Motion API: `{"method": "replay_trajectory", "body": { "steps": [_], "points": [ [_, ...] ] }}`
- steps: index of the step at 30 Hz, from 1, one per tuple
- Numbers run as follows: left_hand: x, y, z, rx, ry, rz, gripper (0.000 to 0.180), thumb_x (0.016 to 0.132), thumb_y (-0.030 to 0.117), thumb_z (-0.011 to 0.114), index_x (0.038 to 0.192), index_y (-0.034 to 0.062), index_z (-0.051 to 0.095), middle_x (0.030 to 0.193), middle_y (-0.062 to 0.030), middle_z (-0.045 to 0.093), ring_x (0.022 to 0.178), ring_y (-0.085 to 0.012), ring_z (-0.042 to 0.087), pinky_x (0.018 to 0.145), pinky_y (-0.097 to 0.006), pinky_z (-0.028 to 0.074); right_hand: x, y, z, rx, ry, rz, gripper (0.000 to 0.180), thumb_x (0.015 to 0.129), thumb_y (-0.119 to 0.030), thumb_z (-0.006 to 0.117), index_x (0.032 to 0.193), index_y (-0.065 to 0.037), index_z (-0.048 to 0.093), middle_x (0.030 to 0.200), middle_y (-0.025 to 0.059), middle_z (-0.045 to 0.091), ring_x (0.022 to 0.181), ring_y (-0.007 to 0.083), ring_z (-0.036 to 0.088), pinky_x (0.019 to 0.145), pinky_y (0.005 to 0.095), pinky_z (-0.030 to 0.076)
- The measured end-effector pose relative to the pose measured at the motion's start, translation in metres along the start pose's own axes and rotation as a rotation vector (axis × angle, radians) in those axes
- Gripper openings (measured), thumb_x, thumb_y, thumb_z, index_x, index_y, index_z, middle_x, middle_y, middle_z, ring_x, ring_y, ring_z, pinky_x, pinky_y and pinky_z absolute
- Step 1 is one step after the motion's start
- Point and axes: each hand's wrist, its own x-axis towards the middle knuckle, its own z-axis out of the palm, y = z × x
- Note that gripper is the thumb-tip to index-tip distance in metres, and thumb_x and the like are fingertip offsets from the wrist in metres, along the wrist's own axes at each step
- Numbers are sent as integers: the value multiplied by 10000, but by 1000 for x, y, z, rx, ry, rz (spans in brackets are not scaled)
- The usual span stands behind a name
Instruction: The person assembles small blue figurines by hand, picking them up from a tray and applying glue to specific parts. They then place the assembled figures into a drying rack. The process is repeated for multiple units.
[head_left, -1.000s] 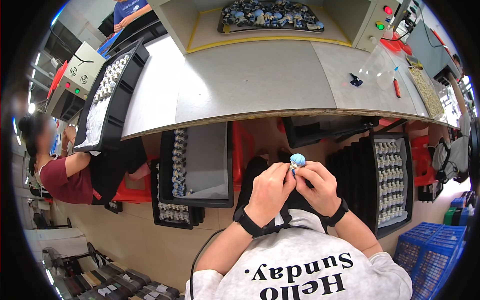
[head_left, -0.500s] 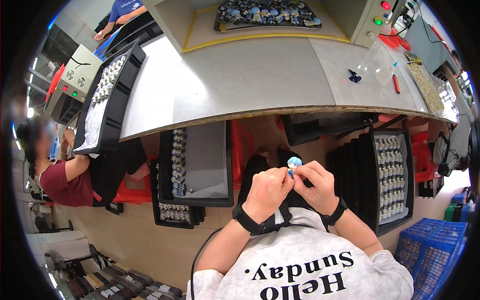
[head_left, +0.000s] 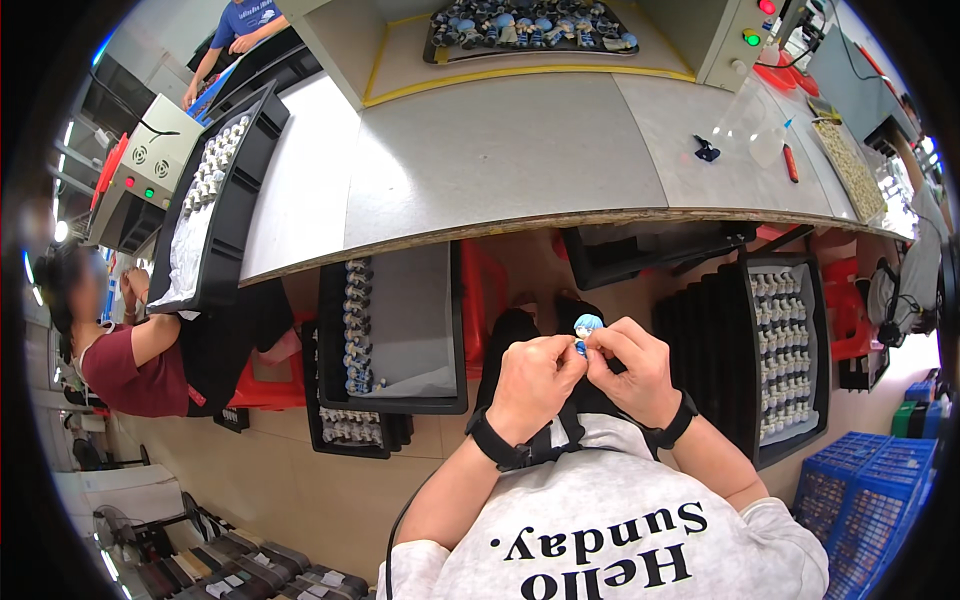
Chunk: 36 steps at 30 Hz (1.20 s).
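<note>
The figurine point(head_left: 587, 326) is upright between my fingertips, blue hair up and face toward me, in front of my shirt point(head_left: 575, 485) and short of the bench point(head_left: 500, 150). My left hand point(head_left: 532, 376) pinches it low on one side and my right hand point(head_left: 634, 370) closes on the other; exactly where each finger presses is hidden. I judge it best to use a light, even pinch, pads on the body rather than the hair or painted face, since so small a thing could twist or get scuffed. Wrists level and elbows near my sides should steady it, and small finger turns seem safer than big arm moves. Beyond my left hand sits a tray point(head_left: 420, 335) with a row of figurines point(head_left: 357, 325); beyond my right, another tray point(head_left: 822, 350) holds rows of pale pieces point(head_left: 782, 355).
</note>
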Motion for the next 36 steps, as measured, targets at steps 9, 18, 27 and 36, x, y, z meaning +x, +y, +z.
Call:
{"method": "replay_trajectory", "body": {
  "steps": [9, 18, 27, 36],
  "points": [
    [-1, 1, -3, -247, -113, -233, 208, 875, 110, 571, 927, -64, 672, 661, -109, 654, 584, -107, 623, 547, -236, 489, -1, -2, -2, 77, 17, 75, 143, 749, -3, 687, 881, -16, 633, 745, 79, 580, 584, 194, 597, 522, 285, 496],
    [-2, 0, -6, -443, -161, -249, 237, 896, 114, 586, 1030, -71, 648, 765, -116, 681, 680, -111, 646, 623, -236, 512, -1, 0, -5, 167, 26, 129, 163, 745, 65, 649, 900, 16, 631, 797, 76, 580, 661, 131, 608, 602, 227, 520],
    [-3, -2, -2, -289, -101, -170, 187, 837, 100, 620, 944, -42, 681, 714, -140, 651, 579, -138, 598, 534, -262, 462, -9, 5, -2, 270, 47, 154, 157, 743, 74, 640, 887, 16, 624, 797, 72, 586, 662, 117, 601, 591, 224, 506],
    [-1, 8, 6, -51, 78, 3, 117, 799, 96, 631, 819, -8, 680, 633, -132, 602, 508, -218, 565, 475, -307, 427, -8, 3, 0, 251, 113, 174, 163, 746, 51, 665, 900, 7, 638, 761, 68, 596, 612, 118, 599, 556, 223, 500]
  ]
}}
